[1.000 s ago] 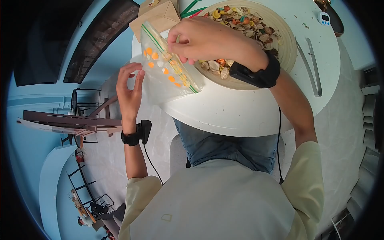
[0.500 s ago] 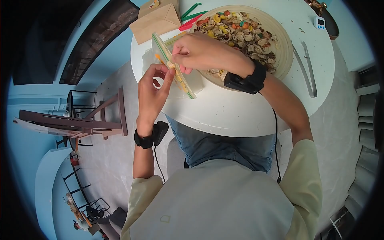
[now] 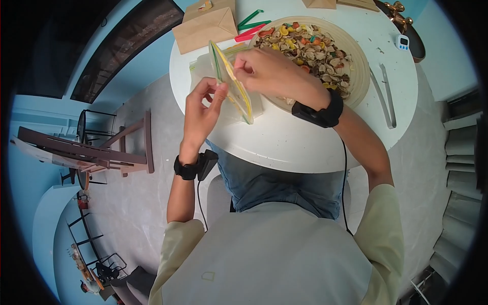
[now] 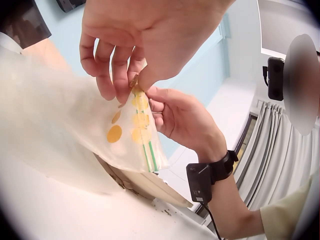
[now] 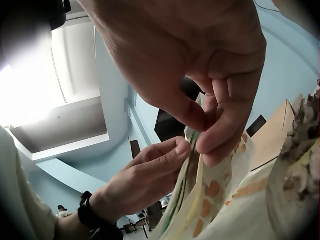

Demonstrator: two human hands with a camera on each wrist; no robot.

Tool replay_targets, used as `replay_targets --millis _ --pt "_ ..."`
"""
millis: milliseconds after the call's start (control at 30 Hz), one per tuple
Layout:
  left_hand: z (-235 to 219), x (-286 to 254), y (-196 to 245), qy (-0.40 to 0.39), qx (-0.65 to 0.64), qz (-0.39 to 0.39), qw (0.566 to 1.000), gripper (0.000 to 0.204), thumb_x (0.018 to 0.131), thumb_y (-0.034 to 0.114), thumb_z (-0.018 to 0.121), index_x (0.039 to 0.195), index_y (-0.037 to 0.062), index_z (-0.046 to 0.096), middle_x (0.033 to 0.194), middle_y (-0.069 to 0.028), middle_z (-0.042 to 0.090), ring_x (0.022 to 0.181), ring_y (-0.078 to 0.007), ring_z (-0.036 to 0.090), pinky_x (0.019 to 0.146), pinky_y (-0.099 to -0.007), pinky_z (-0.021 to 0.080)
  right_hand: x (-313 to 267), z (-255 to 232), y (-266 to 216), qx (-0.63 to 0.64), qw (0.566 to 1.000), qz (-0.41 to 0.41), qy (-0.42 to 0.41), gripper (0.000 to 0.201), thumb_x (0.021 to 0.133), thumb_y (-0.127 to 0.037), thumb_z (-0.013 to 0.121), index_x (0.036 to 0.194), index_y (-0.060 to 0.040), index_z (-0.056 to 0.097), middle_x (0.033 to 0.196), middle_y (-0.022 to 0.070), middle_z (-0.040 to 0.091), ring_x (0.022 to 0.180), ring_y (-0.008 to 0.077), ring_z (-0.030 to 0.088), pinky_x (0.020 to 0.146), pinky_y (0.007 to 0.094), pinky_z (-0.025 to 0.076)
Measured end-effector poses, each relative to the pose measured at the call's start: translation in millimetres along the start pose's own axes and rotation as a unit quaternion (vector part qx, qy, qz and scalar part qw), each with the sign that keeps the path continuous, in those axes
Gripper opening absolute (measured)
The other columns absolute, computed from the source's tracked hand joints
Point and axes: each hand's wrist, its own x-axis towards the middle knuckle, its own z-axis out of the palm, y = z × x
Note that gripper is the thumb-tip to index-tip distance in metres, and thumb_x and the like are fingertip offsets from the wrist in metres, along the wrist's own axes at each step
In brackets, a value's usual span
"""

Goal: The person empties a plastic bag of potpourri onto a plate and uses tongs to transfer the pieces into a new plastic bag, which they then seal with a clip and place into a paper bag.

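A clear zip bag with orange dots [image 4: 114, 133] and a green and yellow zip strip is held up over the table, its mouth parted. My left hand [image 3: 201, 109] pinches one lip of the mouth between thumb and fingers. On the other lip, the thumb and fingers of my right hand [image 3: 277, 73] pinch the edge with the yellow strip. Just right of the bag, partly under my right forearm, lies a round pale tray [image 3: 360, 61] heaped with dried petals and slices [image 3: 325, 61].
Another zip bag [image 3: 234, 49] lies flat behind the held one. A brown paper bag [image 3: 203, 35] stands at the back left, beside green sealing clips [image 3: 249, 21] and red ones [image 3: 249, 33]. Metal tongs [image 3: 389, 96] and a small timer [image 3: 402, 42] sit on the right.
My left hand has come rightward from beside the bag and now grips its mouth. The bag has turned more upright, and its two lips have been drawn apart.
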Motion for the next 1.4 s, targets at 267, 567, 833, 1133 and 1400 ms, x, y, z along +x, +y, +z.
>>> replay_targets --millis 267,567,833,1133,1400 --pt "-18 7 5 0.030 0.020 0.003 0.999 0.023 0.092 0.023 0.067 0.084 0.0017 0.062 0.071 0.0023 0.060 0.065 -0.0052 0.047 0.058 -0.0220 0.036 -77 -101 31 -0.147 0.968 0.115 0.167 0.035 0.086 -0.041 0.066 0.101 -0.0097 0.064 0.082 0.0098 0.069 0.070 0.0264 0.067 0.067 0.0362 0.052" --pt "-12 10 0 -0.005 0.044 -0.007 0.999 0.025 0.091 0.024 0.068 0.086 0.0000 0.063 0.072 0.0007 0.061 0.064 -0.0059 0.047 0.056 -0.0224 0.037 -205 -154 73 -0.339 0.823 0.453 0.042 0.076 0.076 -0.063 0.067 0.112 0.0031 0.057 0.089 0.0169 0.062 0.087 0.0258 0.063 0.075 0.0357 0.050" --pt "-13 7 1 -0.007 0.021 -0.018 1.000 0.025 0.091 0.024 0.068 0.086 -0.0003 0.063 0.073 0.0002 0.062 0.065 -0.0057 0.050 0.057 -0.0223 0.039 -216 -161 97 -0.320 0.835 0.435 0.108 0.059 0.082 -0.051 0.065 0.112 -0.0001 0.061 0.094 0.0188 0.068 0.080 0.0280 0.067 0.075 0.0366 0.051" --pt "-11 7 3 -0.004 -0.009 -0.023 1.000 0.027 0.092 0.025 0.066 0.085 -0.0002 0.061 0.071 0.0020 0.059 0.066 -0.0047 0.050 0.061 -0.0209 0.040 -98 -88 -11 -0.230 0.954 -0.007 0.192 0.040 0.092 -0.036 0.062 0.122 -0.0101 0.059 0.091 0.0111 0.069 0.079 0.0223 0.070 0.068 0.0333 0.052" --pt "-35 0 -1 0.069 0.029 -0.050 0.996 0.028 0.095 0.029 0.064 0.087 0.0025 0.059 0.075 0.0023 0.059 0.064 -0.0035 0.045 0.058 -0.0191 0.035 -18 -33 -11 -0.281 0.951 -0.120 0.045 0.036 0.084 -0.031 0.067 0.117 -0.0169 0.066 0.092 0.0092 0.069 0.076 0.0291 0.065 0.067 0.0420 0.051"
